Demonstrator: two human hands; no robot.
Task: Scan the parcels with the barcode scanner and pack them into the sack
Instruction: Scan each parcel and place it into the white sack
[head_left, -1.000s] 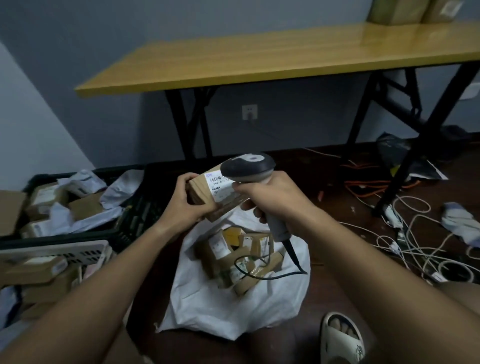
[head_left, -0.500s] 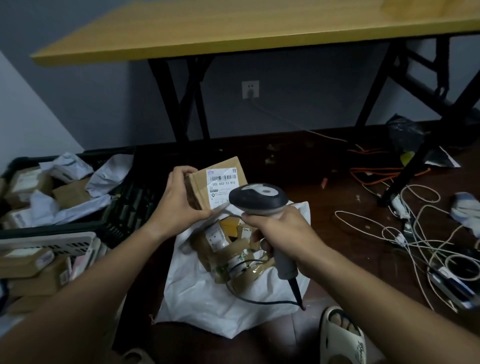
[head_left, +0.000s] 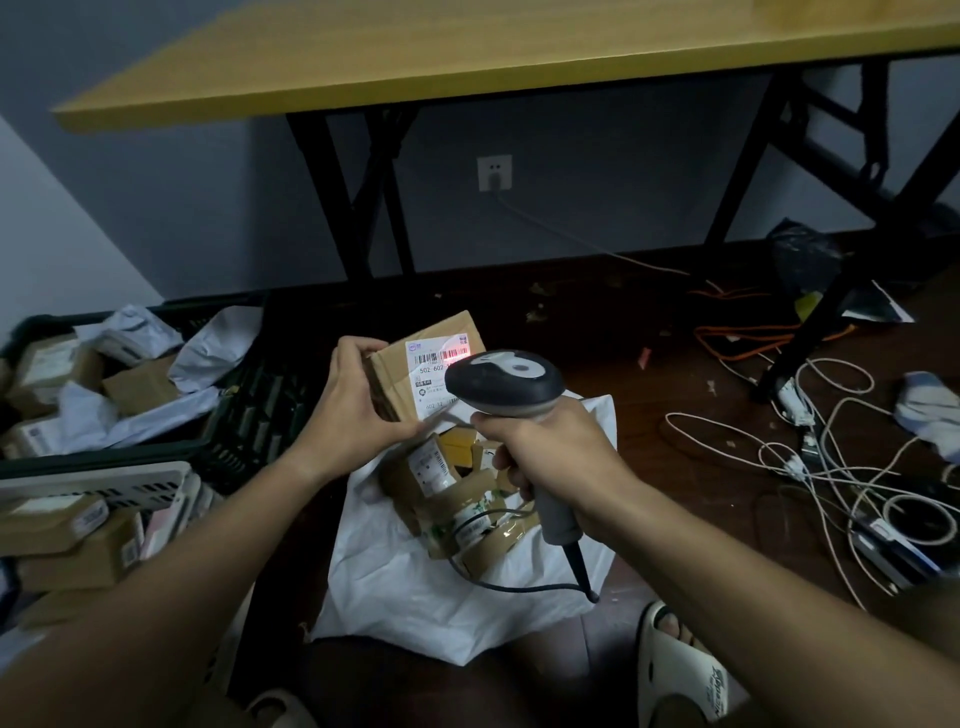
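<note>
**Parcel held directly above the open sack, scanner beam on its label**

At the far left a dark crate (head_left: 244, 415) holds unsorted cardboard boxes and crumpled white mailers, with more boxes stacked in front of it by a white basket (head_left: 98, 480).

The left hand (head_left: 358, 405) grips a small cardboard parcel (head_left: 415, 374) by its left edge, fingers (head_left: 363, 345) curled over the top corner and the thumb under the lower edge. The parcel is tilted, its white label facing the person, and a red glow sits on the barcode at the label's upper right. So the scan looks to be in progress.

Just right of it, the right hand (head_left: 550, 452) is clamped round the handle of the barcode scanner (head_left: 504, 384). Its head overlaps the label's right part and points away from the person at the parcel. Its cable (head_left: 519, 584) trails down across the sack.

The relation that matters for the next step: the white sack (head_left: 457, 597) lies open on the floor straight below the parcel, its mouth already showing several taped boxes. The left hand is the nearer one and already carries the parcel, so packing should call only for lowering it and letting go, clear of the scanner cable.

To the right, loose cables (head_left: 831, 457) sprawl on the floor beneath the yellow bench (head_left: 467, 57), well apart from the sack.
</note>
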